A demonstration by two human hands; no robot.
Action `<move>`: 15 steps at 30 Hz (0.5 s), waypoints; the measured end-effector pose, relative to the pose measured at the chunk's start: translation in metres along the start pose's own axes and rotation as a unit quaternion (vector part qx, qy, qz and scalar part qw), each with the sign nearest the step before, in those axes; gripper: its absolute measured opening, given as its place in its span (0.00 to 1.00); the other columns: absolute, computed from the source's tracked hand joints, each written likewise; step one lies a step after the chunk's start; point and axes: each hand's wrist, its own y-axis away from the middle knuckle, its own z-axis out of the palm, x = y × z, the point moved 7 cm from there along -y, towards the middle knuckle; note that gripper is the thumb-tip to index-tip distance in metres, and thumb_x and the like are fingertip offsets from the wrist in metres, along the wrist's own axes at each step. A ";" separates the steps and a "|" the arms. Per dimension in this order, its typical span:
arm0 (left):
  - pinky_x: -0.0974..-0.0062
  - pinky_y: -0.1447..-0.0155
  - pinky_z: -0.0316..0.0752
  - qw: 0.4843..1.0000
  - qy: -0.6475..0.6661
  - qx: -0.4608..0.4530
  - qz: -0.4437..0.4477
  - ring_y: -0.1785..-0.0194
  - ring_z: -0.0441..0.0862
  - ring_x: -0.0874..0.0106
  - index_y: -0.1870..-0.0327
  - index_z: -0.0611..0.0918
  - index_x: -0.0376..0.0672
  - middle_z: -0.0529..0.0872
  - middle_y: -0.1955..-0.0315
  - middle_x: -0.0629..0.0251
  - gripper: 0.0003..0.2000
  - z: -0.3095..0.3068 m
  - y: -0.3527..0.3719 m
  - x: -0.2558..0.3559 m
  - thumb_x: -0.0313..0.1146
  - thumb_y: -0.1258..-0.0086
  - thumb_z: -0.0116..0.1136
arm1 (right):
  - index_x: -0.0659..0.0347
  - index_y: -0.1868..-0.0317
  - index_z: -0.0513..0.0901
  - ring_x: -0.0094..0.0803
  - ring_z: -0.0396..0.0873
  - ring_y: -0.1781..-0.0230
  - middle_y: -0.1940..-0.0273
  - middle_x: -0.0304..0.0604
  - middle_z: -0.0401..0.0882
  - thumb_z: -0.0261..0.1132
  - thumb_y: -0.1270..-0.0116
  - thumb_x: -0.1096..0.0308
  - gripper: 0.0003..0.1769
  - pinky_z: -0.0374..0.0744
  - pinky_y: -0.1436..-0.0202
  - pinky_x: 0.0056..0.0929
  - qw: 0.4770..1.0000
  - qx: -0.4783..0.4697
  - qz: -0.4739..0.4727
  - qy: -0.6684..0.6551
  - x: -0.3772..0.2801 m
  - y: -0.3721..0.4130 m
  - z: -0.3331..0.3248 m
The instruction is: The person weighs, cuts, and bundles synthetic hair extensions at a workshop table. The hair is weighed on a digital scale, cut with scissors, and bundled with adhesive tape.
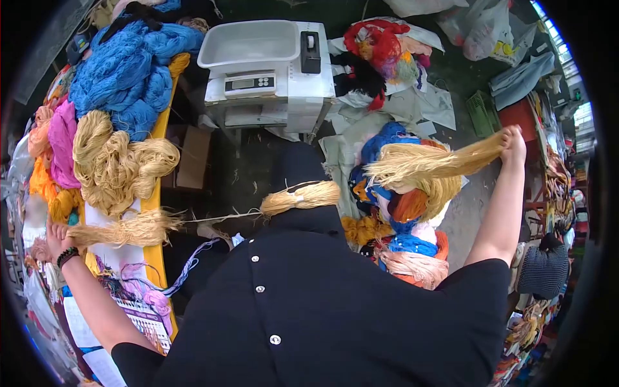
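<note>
Out to the left, my left hand [59,242] is closed around one end of a short hank of straw-coloured fibre [132,230]. A thin strand [219,218] stretches from that hank towards my lap. There, across my dark-clothed legs, lies a bundle of the same fibre [302,197], tied at its middle. With my right arm stretched out, my right hand [513,145] grips the end of a longer hank of golden fibre [429,162]. Its loose, frayed end spreads over a pile of coloured yarn [409,203].
A yellow-edged table [169,106] on the left carries blue yarn [126,71], beige yarn [116,158] and a colour chart [145,322]. Ahead stands a digital scale with a white tray [250,42]. Red yarn [377,39] and a green crate [482,113] are beyond it.
</note>
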 end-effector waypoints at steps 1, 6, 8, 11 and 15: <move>0.88 0.86 0.48 0.997 0.006 -0.077 -0.017 0.88 0.53 0.87 0.40 0.74 0.41 0.64 0.85 0.80 0.16 0.055 0.019 -0.017 0.37 0.24 0.44 | 0.42 0.71 0.68 0.17 0.64 0.82 0.79 0.26 0.66 0.58 0.33 0.60 0.09 0.57 0.85 0.14 0.997 -0.012 0.023 0.076 0.003 0.011 0.026; 0.90 0.85 0.48 0.936 -0.339 -0.083 -0.042 0.85 0.55 0.92 0.38 0.73 0.42 0.83 0.58 0.68 0.18 0.318 0.179 -0.102 0.35 0.25 0.43 | 0.54 0.69 0.76 0.12 0.55 0.86 0.83 0.23 0.60 0.62 0.32 0.56 0.12 0.52 0.82 0.14 0.958 -0.092 -0.088 0.257 -0.054 0.145 0.193; 0.91 0.83 0.50 0.885 -0.415 -0.200 -0.074 0.87 0.57 0.92 0.40 0.74 0.38 0.86 0.59 0.62 0.18 0.365 0.223 -0.122 0.36 0.27 0.46 | 0.57 0.67 0.77 0.10 0.54 0.86 0.83 0.22 0.60 0.61 0.31 0.55 0.14 0.50 0.83 0.14 0.946 -0.133 -0.161 0.248 -0.086 0.177 0.230; 0.91 0.84 0.53 0.827 -0.497 -0.252 -0.083 0.88 0.59 0.90 0.51 0.79 0.33 0.87 0.73 0.63 0.15 0.398 0.262 -0.147 0.35 0.27 0.46 | 0.59 0.64 0.76 0.10 0.57 0.81 0.80 0.24 0.61 0.58 0.29 0.57 0.13 0.53 0.80 0.13 0.935 -0.192 -0.245 0.169 -0.132 0.206 0.279; 0.88 0.85 0.56 0.802 -0.457 -0.326 -0.202 0.90 0.62 0.86 0.67 0.79 0.37 0.85 0.79 0.59 0.14 0.400 0.271 -0.194 0.38 0.28 0.47 | 0.59 0.63 0.76 0.13 0.59 0.79 0.79 0.26 0.62 0.56 0.28 0.59 0.12 0.59 0.75 0.14 0.914 -0.312 -0.255 0.039 -0.177 0.214 0.349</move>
